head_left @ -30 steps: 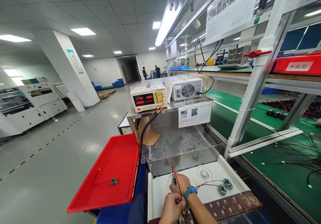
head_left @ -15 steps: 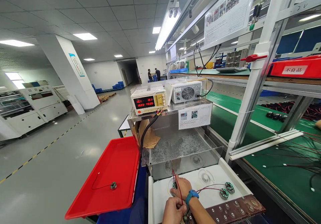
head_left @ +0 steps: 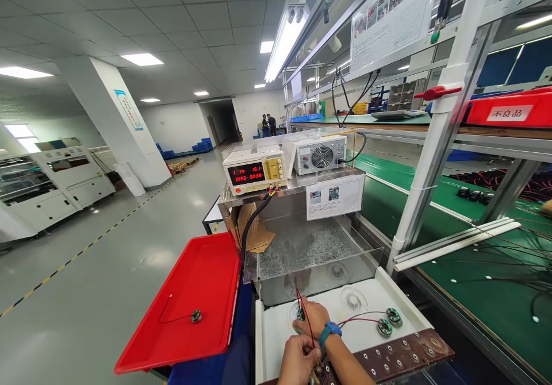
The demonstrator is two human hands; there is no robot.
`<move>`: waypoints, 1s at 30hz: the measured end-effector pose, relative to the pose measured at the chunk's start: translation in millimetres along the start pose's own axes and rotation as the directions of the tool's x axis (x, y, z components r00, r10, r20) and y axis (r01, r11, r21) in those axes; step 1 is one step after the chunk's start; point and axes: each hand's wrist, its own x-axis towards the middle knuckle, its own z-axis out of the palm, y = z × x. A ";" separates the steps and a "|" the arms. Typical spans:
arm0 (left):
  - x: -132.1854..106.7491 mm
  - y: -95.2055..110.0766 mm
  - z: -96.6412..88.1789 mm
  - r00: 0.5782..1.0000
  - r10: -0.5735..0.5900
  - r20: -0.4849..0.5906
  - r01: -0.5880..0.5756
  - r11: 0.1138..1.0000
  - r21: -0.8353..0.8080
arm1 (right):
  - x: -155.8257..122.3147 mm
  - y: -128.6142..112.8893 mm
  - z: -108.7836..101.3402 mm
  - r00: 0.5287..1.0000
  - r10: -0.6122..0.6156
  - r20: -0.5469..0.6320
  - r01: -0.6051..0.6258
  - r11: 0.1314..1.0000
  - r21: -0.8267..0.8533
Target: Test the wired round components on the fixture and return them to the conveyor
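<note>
My right hand (head_left: 315, 319), with a blue band at the wrist, closes on a small round motor part with a green circuit board (head_left: 300, 314) at the left of the white tray (head_left: 271, 339). A red wire (head_left: 307, 316) loops up from that part and runs down to my left hand (head_left: 299, 357), whose fingers pinch its lower end. This pinch is beside the brown terminal strip (head_left: 383, 357) with metal studs. The wire's tip is hidden by the fingers. Two similar motor parts (head_left: 384, 327) with wires lie in the tray to the right.
The red tray (head_left: 185, 293) on the left holds one wired motor part (head_left: 196, 316). Behind the white tray stand a clear panel (head_left: 319, 284) and a power supply (head_left: 254, 172) with a lit red display. A metal post (head_left: 426, 143) rises at the right. Two people stand far back.
Both hands keep nearly the same position and grip. The upper left digits on the power supply display have changed. The whole view has shifted slightly.
</note>
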 end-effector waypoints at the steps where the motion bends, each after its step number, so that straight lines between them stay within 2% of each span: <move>1: 0.0 -0.2 -0.1 1.000 0.006 -0.002 -0.006 1.000 0.005 | 0.4 0.4 0.5 1.000 0.000 0.001 0.000 1.000 -0.003; 10: -10.3 15.7 -5.4 0.998 0.060 0.001 -0.059 0.993 0.102 | -1.8 1.6 -4.3 1.000 0.010 0.028 -0.010 1.000 -0.012; 20: -11.3 19.9 -5.6 0.997 0.078 0.023 -0.080 0.988 0.131 | 1.6 3.4 -3.9 1.000 0.019 0.010 -0.019 1.000 -0.017; 24: -12.0 16.8 -6.5 0.989 0.145 -0.042 -0.133 0.968 0.213 | -2.7 -3.5 -10.3 1.000 0.021 -0.016 -0.022 0.999 -0.034; 26: -8.8 11.9 -7.8 0.980 0.175 -0.091 -0.153 0.966 0.211 | -3.8 -5.0 -17.1 0.995 0.064 -0.080 -0.061 0.997 0.036; 28: -3.0 6.3 -9.0 0.978 0.168 -0.122 -0.146 0.974 0.171 | -5.9 0.4 -29.5 0.958 0.185 -0.219 -0.140 0.969 0.205; 30: 3.3 1.8 -8.9 0.979 0.133 -0.157 -0.116 0.987 0.112 | -14.1 17.3 -49.9 0.866 0.339 -0.368 -0.169 0.890 0.424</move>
